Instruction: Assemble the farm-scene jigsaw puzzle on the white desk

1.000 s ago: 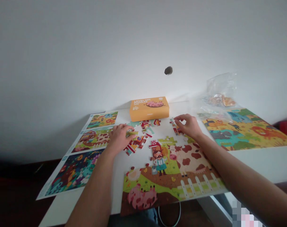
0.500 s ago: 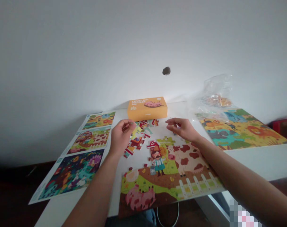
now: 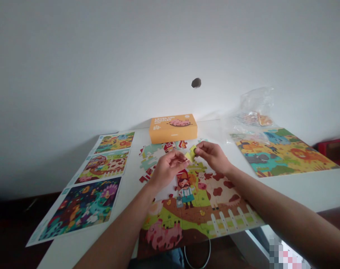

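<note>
Between my two hands, above the far edge of the farm puzzle, is a yellow-green puzzle piece. My left hand pinches its left side, and the fingers of my right hand close on its right side. Whether this is one piece or two touching ones, I cannot tell. The joined part of the puzzle shows a farmer, a cow, a pig and a white fence. Loose puzzle pieces lie beyond and left of my left hand, partly hidden by it.
An orange puzzle box stands at the back against the wall. A sheet with three pictures lies on the left. On the right are an animal puzzle and a clear plastic bag. The white table ends near my body.
My left hand has moved right, away from the loose pieces, and now holds a yellow-green piece. My right hand has moved slightly left and down to meet it. The view has shifted slightly.
</note>
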Available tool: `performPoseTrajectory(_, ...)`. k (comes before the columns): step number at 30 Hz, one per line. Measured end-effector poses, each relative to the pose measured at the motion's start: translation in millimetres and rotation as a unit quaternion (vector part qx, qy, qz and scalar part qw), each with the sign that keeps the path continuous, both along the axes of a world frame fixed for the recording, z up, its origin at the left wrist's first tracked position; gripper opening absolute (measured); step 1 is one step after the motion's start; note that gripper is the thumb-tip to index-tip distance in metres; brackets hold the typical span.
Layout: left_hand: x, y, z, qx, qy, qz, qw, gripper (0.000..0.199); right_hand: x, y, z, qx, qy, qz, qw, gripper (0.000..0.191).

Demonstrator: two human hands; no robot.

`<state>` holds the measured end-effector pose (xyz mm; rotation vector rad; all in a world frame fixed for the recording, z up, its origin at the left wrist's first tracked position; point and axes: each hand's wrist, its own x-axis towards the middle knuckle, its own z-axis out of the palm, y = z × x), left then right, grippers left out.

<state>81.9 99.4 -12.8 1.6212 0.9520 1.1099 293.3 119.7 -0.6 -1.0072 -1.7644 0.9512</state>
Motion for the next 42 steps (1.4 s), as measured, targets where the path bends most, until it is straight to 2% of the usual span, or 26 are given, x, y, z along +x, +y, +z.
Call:
performPoseTrajectory(2, -2, -2, -1.6, 0.087, 0.12, -0.031, 0.988, 0.011, 13, 7, 3.3, -0.016, 0.001, -0.004, 1.0, 0.037)
performPoseTrajectory(5, -4, -5, -3.9, 0.215, 0.278, -0.056, 0.935, 0.012, 40, 14, 9.7, 0.028, -0.157, 0.031, 0.987, 0.028)
performPoseTrajectory(7, -5, -6, -4.6, 0.248, 0.325, -0.069, 0.91, 0.015, 57, 17, 11.5, 0.057, -0.255, 0.063, 0.963, 0.021)
performPoseTrajectory(9, -5, -6, -4.5, 0.257, 0.346, -0.077, 0.899, 0.015, 68, 18, 10.2, 0.063, -0.311, 0.086, 0.944, 0.016)
performPoseTrajectory(13, -5, -6, -3.6, 0.257, 0.358, -0.08, 0.894, 0.016, 68, 20, 3.2, 0.06, -0.358, 0.104, 0.926, 0.014)
performPoseTrajectory(17, -6, -5, -4.5, 0.253, 0.358, -0.081, 0.895, 0.017, 60, 21, -0.8, 0.085, -0.359, 0.068, 0.927, 0.014)
performPoseTrajectory(22, -6, -5, -4.4, 0.246, 0.361, -0.087, 0.895, 0.018, 61, 20, -2.8, 0.108, -0.354, 0.081, 0.925, 0.017)
performPoseTrajectory(26, -6, -5, -3.7, 0.245, 0.363, -0.085, 0.895, 0.017, 64, 22, -5.4, 0.102, -0.354, 0.055, 0.928, 0.036)
performPoseTrajectory(30, -6, -5, -3.4, 0.254, 0.355, -0.086, 0.896, 0.017, 63, 27, -10.2, 0.091, -0.325, -0.031, 0.941, 0.029)
performPoseTrajectory(33, -9, -4, -2.2, 0.259, 0.347, -0.091, 0.897, 0.017, 64, 30, -14.2, 0.062, -0.351, -0.087, 0.93, 0.029)
performPoseTrajectory(39, -25, 0, -1.5, 0.261, 0.343, -0.068, 0.9, 0.016, 69, 31, -12.4, 0.039, -0.381, -0.114, 0.917, 0.036)
performPoseTrajectory(42, -34, 4, -2.9, 0.245, 0.332, -0.053, 0.909, 0.021, 71, 27, -8.1, 0.06, -0.389, -0.081, 0.916, 0.053)
